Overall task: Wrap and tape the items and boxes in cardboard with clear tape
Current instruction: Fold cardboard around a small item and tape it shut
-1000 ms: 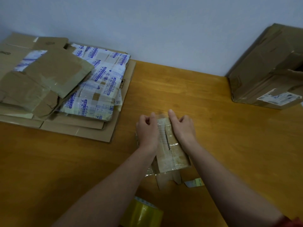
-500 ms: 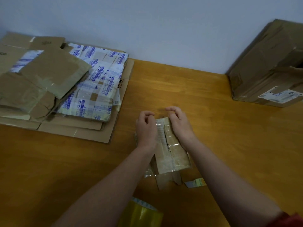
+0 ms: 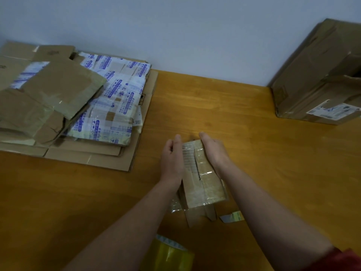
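A small cardboard-wrapped package [image 3: 205,180] with shiny clear tape over its seam lies on the wooden table [image 3: 244,118]. My left hand [image 3: 172,159] grips its left side, fingers curled and thumb laid along the top edge. Against the right side sits my right hand [image 3: 214,151], thumb on the top and fingers folded down over that side, out of sight. A loose cardboard flap sticks out from the near end. A roll of clear yellowish tape [image 3: 169,255] lies near the table's front edge, under my left forearm.
A stack of flattened cardboard and taped parcels [image 3: 78,106] fills the far left. A large brown box [image 3: 320,75] with a shipping label stands at the far right against the wall. A small paper scrap [image 3: 232,217] lies just right of the package.
Half a second ago both hands' fingertips curled over the package's far end. Now both thumbs stretch forward along its top. The package has stayed in place.
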